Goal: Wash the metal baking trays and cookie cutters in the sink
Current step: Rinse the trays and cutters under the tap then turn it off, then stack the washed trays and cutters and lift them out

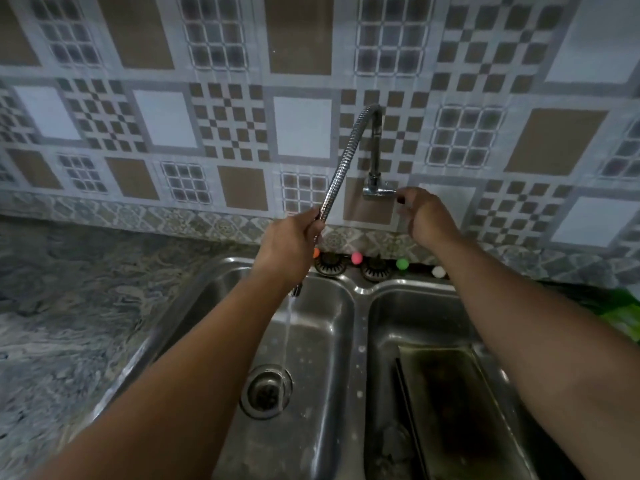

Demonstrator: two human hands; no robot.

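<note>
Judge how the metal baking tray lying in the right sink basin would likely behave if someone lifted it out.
The baking tray looks like thin metal, so probably stiff and fairly light. It lies in a sink with water running, so possibly slippery. Its raised rim should offer a grip.

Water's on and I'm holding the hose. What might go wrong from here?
1. The stream falls into the left basin, while the tray lies in the right one, so it isn't getting rinsed.
2. Swinging the hose across may splash the counter.
</note>
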